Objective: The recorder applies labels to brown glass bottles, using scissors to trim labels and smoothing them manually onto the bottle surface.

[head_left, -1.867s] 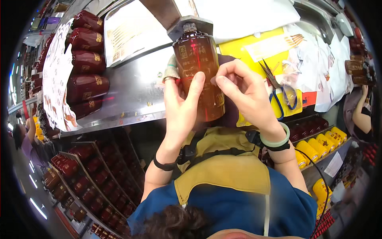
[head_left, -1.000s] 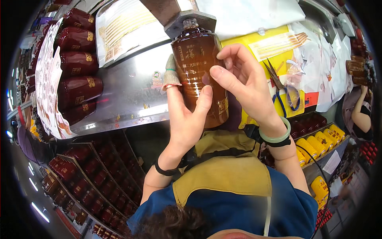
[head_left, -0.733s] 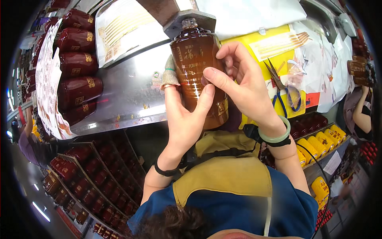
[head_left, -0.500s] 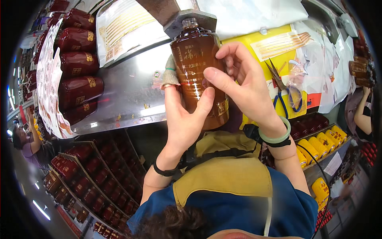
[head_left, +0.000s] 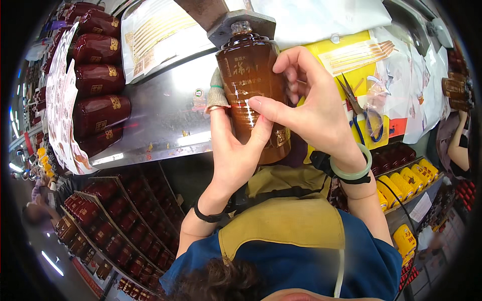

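Plainly, the left hand (head_left: 236, 150) is grasping the brown bottle (head_left: 248, 70) in a wide grip; the right hand (head_left: 316, 108) is curving loosely, thumb against the bottle's front. Its neck is pointing toward a metal block (head_left: 262, 26) above the counter (head_left: 165, 118).

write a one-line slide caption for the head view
Left hand gripping a brown bottle, right hand with its thumb over the front, blue-handled scissors lying to the right.
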### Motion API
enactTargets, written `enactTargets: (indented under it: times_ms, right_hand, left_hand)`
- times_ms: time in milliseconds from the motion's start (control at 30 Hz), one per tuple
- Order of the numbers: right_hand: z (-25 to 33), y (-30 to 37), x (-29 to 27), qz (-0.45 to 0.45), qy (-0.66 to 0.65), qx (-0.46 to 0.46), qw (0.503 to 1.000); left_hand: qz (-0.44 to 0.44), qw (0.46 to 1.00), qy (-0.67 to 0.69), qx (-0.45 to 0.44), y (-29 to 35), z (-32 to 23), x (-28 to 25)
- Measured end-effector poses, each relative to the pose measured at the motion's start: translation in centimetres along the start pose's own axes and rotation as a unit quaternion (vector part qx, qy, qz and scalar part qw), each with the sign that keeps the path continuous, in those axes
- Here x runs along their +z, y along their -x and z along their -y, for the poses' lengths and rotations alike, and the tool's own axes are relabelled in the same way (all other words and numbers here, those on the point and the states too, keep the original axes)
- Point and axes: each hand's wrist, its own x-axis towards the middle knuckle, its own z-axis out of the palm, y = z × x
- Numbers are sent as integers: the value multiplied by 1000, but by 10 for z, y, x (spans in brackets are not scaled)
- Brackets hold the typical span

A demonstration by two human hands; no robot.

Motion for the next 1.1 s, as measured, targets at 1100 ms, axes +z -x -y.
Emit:
enactTargets:
  times_ms: [1100]
  right_hand:
    - [-10, -3, -3, 37, -96, 17, 995]
  left_hand:
    - [-7, 993, 118, -17, -5, -6, 1]
